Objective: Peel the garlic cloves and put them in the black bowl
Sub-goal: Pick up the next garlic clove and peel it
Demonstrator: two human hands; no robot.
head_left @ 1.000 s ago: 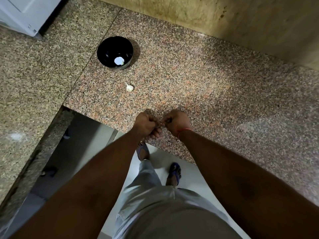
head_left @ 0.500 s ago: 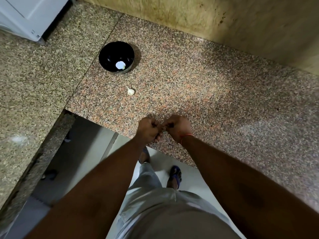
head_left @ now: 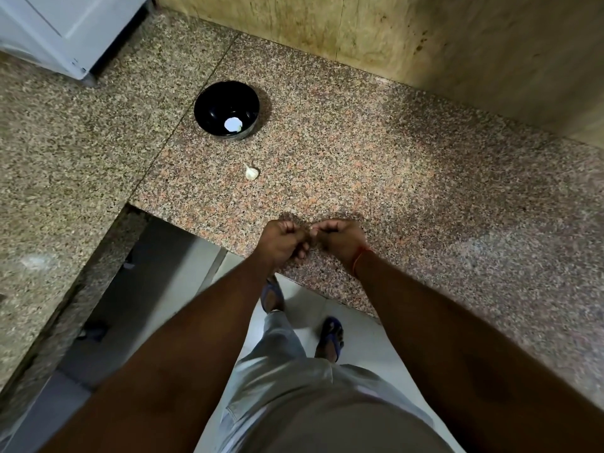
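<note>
the speckled granite counter (head_left: 408,165) filled most of the head view, an l-shaped slab running from 9 o'clock across the top to 3 o'clock, with a seam line passing just left of the bowl. behind it, from 12 to 2 o'clock, stood a yellowish tiled wall (head_left: 425,37). a white appliance (head_left: 65,31) sat on the counter at 10 o'clock. below the counter edge, at 6 o'clock, were the person's grey shorts (head_left: 294,397) and pale floor tiles (head_left: 359,341), with two feet in blue sandals (head_left: 330,338) on them.

both forearms reached up from the bottom of the view and met over the counter's front edge, near the centre. the left hand (head_left: 281,241) and the right hand (head_left: 340,240) were curled, knuckles up, fingertips brought together. between them a small pale speck showed, apparently a garlic clove (head_left: 313,228), pinched by both hands; it was too small and too hidden to tell how much skin it had. an orange thread (head_left: 361,258) circled the right wrist.

the black bowl (head_left: 209,106) stood at 11 o'clock from the hands, well apart from them, upright, with a white peeled piece (head_left: 232,124) lying inside near its front wall. between the bowl and the hands, nearer the bowl, a loose garlic clove in its skin (head_left: 251,172) lay on the granite, touching nothing.
</note>
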